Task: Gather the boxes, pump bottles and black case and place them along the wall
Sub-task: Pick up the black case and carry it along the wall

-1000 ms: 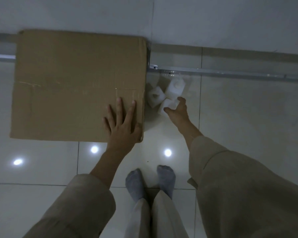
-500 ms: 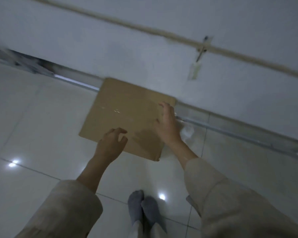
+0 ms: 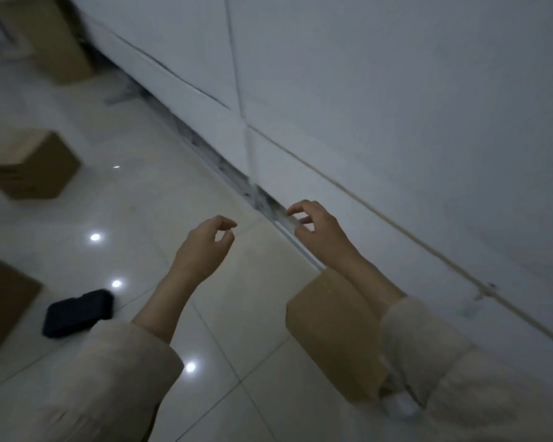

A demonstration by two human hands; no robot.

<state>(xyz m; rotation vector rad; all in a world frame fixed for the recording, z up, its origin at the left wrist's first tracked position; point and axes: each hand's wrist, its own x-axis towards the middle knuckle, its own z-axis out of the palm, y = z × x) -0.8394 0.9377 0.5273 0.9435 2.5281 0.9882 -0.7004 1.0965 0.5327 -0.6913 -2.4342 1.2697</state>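
Note:
A brown cardboard box (image 3: 329, 339) stands against the white wall (image 3: 396, 106), under my right forearm. Something small and white (image 3: 399, 406) shows just behind it, too hidden to name. My left hand (image 3: 205, 247) and my right hand (image 3: 316, 231) hang in the air above the floor with loosely curled fingers, holding nothing. A black case (image 3: 77, 312) lies on the tiles to the lower left. Another cardboard box (image 3: 29, 164) sits out on the floor at left, one (image 3: 0, 301) at the left edge, and a third (image 3: 51, 36) far off by the wall.
Glossy white floor tiles (image 3: 134, 202) reflect ceiling lights. A metal rail (image 3: 300, 247) and a dark gap run along the foot of the wall. A thin cord (image 3: 396, 224) crosses the wall.
Both hands have lifted off the cardboard box by the wall. The view has swung left, bringing the black case and other boxes into sight.

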